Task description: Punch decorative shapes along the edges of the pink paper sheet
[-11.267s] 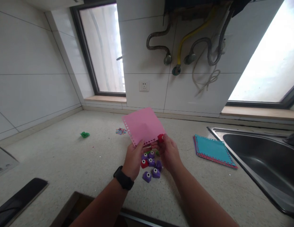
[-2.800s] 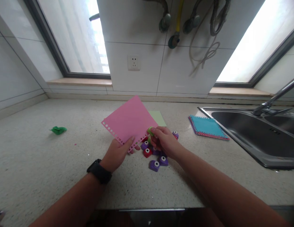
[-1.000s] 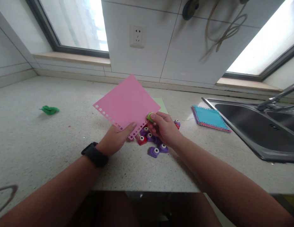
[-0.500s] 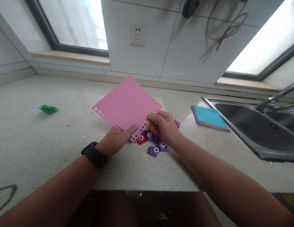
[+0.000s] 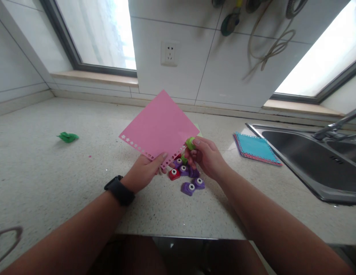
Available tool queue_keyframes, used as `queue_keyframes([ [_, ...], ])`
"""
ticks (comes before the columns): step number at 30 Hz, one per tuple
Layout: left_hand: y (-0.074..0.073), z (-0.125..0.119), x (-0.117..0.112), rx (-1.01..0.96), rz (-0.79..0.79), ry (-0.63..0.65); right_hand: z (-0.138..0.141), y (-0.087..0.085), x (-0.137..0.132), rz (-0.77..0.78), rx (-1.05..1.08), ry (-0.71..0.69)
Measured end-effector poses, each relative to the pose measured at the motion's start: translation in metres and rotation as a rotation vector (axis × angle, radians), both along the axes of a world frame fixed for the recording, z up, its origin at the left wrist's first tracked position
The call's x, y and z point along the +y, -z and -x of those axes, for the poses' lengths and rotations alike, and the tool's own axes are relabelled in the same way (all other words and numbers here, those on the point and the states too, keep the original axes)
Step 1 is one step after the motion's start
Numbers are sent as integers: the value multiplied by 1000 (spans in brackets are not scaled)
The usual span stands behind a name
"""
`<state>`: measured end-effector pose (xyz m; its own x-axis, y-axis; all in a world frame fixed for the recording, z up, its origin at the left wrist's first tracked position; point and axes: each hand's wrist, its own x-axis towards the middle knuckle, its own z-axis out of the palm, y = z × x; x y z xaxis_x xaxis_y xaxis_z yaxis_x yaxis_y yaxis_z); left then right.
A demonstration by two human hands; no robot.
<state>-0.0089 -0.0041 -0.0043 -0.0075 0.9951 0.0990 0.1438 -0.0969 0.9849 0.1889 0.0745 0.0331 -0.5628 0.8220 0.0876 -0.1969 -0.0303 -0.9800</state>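
Observation:
My left hand (image 5: 147, 170) grips a square sheet of pink paper (image 5: 162, 124) by its near corner, thumb on top and fingers beneath. Flower and other small shapes are cut out along the sheet's two near edges. Between the fingers of my right hand (image 5: 205, 154) is a green craft punch (image 5: 190, 143), at the sheet's right edge near the right corner. Below the paper, several purple craft punches (image 5: 188, 188) and a red craft punch (image 5: 174, 174) lie on the counter. Another green punch (image 5: 183, 159) is partly hidden behind my right fingers.
On the right, a stack of coloured paper sheets (image 5: 256, 148) with punched borders lies against the steel sink (image 5: 298, 158). A crumpled green piece (image 5: 68, 137) is on the speckled counter (image 5: 88, 187) at left. A wall socket (image 5: 169, 54) is behind.
The green punch in my right hand has come off the paper slightly, toward the right, and more of it shows. My left hand keeps its hold on the sheet. The whole view has shifted slightly.

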Motion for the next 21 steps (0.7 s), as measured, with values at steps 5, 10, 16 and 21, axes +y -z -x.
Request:
queue_keyframes([
  [5, -2, -1, 1, -43, -24, -13, -2, 4, 4, -7, 45, 32],
  [10, -1, -2, 1, -29, -25, -51, -7, 4, 11, -21, 83, 106],
  [16, 3, 1, 3, -42, -12, -83, -28, -3, 29, -300, -165, 308],
  [21, 1, 1, 3, -53, 8, -100, -43, -6, 40, -550, -607, 326],
])
